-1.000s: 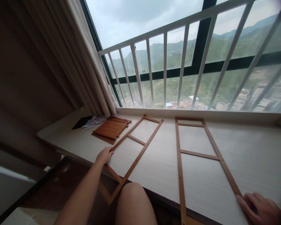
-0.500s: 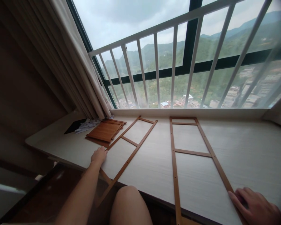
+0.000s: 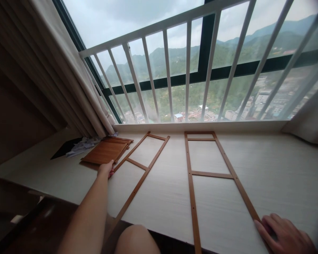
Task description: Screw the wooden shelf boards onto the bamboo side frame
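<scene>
On the pale surface lie two ladder-like wooden frames with thin brown rails and crossbars. The left wooden frame (image 3: 145, 166) slants toward me and runs over the near edge. My left hand (image 3: 106, 170) is closed around its left rail, beside the stacked brown wooden panels (image 3: 104, 151). Part of that frame is hidden by my forearm. The right wooden frame (image 3: 212, 174) lies flat, its near end reaching past the bottom of the view. Its right rail is gripped by my right hand (image 3: 284, 234), with thumb and fingers on either side of it.
The pale tabletop (image 3: 278, 173) runs along a window with a white railing (image 3: 165, 70). Crumpled white material (image 3: 82, 146) and a dark flat sheet (image 3: 65, 149) lie at the far left below a curtain (image 3: 76, 81). My knee (image 3: 136, 240) is at the near edge.
The view has shifted, so the scene sits further left. My left hand sits slightly closer to the stacked panels. My right hand keeps its hold on the right frame.
</scene>
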Demonstrator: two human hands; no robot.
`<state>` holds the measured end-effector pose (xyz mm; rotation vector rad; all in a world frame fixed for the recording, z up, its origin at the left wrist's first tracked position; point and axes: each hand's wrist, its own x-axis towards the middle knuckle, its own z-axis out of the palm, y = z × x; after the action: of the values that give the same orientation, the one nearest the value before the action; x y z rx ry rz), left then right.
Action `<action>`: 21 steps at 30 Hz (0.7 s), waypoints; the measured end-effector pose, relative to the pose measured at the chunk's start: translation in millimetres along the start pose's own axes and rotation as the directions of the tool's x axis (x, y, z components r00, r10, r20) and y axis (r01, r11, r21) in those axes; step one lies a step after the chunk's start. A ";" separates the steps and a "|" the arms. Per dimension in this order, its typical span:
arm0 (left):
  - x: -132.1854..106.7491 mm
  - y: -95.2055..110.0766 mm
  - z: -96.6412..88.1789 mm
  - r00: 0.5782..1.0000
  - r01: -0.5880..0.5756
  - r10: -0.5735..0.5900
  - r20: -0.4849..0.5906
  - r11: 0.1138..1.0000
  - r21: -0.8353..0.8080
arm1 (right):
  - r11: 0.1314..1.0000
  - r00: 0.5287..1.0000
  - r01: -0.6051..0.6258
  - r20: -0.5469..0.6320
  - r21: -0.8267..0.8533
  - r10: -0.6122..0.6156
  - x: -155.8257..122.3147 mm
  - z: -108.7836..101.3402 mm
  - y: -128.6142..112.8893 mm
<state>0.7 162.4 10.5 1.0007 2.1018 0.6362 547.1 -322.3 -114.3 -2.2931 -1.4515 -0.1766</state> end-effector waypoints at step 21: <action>-87.5 42.6 -14.1 0.875 -0.343 0.480 -0.060 0.531 -0.775 | 0.998 0.997 0.027 0.070 -0.064 -0.022 10.5 -32.6 -36.7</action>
<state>48.2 114.7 82.2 0.9727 1.1813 1.4916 522.9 -313.5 -71.1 -2.3557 -1.5298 -0.1552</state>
